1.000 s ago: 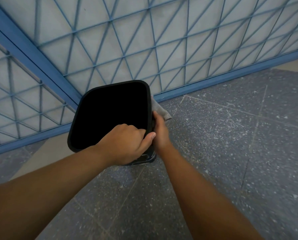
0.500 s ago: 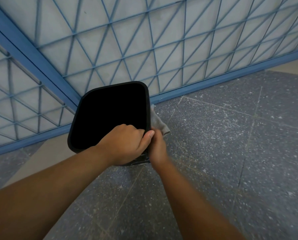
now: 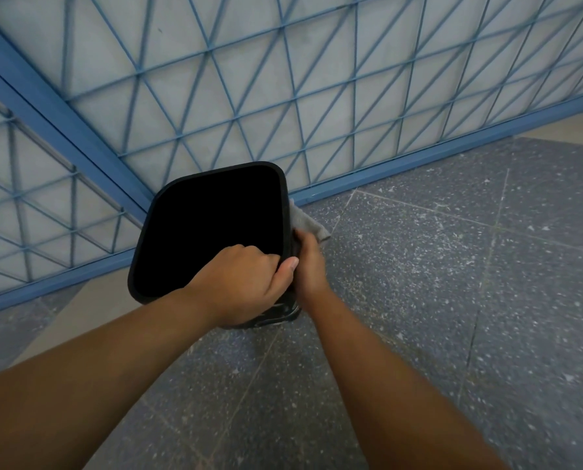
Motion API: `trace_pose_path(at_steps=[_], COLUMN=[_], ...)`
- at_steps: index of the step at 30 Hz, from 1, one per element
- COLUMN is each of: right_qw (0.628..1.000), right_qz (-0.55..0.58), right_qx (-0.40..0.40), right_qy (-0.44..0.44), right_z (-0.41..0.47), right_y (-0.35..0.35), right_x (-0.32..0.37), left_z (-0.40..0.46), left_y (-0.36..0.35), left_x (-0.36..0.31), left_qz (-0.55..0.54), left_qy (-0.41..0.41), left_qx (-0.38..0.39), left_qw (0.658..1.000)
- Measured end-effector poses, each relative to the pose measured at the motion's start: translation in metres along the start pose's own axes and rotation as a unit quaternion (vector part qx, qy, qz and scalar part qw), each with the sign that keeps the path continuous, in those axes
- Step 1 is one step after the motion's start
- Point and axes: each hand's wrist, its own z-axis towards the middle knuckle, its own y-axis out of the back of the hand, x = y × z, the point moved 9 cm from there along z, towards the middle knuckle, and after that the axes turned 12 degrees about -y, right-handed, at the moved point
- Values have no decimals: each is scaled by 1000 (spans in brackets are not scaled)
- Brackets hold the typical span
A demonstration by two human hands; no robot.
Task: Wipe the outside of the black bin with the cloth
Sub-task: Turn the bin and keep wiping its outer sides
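A speckled dark grey tiled floor meets a pale wall behind a blue metal grille of crossing diagonal bars. At the foot of the grille a black bin stands on the floor, seen from above by the person working on it.

The left hand grips the bin's near right corner: fingers curled over the rim into the opening, the thumb clamped against the outer wall. Just beside that thumb, the right hand holds a grey cloth against the bin's right outer side. Its fingers are hidden behind cloth and bin, so how tightly they close cannot be told; they seem to be holding the cloth in place. A loose corner of cloth sticks out past the hand, away from the bin. Both bare forearms reach in from the lower edge of the view.

Likely risks from here: the two hands almost touch, so a wiping stroke toward the body could knock the left thumb and loosen its hold. The bin looks light, and sideways pressure from the cloth could tip or slide it if that grip slackens. The free cloth corner may miss the surface.

The bin's inside shows only solid black; whether anything lies in it cannot be seen.
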Motion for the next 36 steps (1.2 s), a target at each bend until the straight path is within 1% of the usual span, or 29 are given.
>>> trace_pose_path(at_steps=[2,5,8,10,14,16,18,20,25,28,30,34,36], right_qw=[1000,998,999,998,994,997,999,999,999,1000,999,998,997], right_qz=[0,-41,-40,-48,-90,-75,-51,-26,-25,-22,-21,-45,-38], right_qx=[0,-8,18,21,-10,-1,15,27,-3,17,21,-33,-61], right_qy=[14,43,25,30,61,36,13,14,28,-2,15,43,15], right_z=[1,-7,-4,-3,-14,-13,-4,1,-6,6,10,0,5], right_y=[1,9,1,-1,9,7,3,0,9,3,1,10,14], right_x=[0,-17,-9,0,-17,-17,-5,7,-23,-15,-7,-30,-32], left_z=[1,0,1,0,0,0,-1,0,-1,-3,-2,-3,-3], left_y=[2,1,2,3,4,4,3,4,5,5,5,3,3], left_x=[-1,-1,1,0,1,2,3,2,3,7,7,9,10], left_qz=[11,9,8,6,18,18,-9,-17,-15,-17,-21,-20,-25], left_qy=[-5,-3,1,0,0,0,4,4,2,9,7,10,13], left_qx=[-9,-7,-7,-9,-7,-2,3,7,12,12,11,14,5], left_qw=[1000,1000,1000,1000,1000,1000,1000,1000,1000,1000,1000,1000,1000])
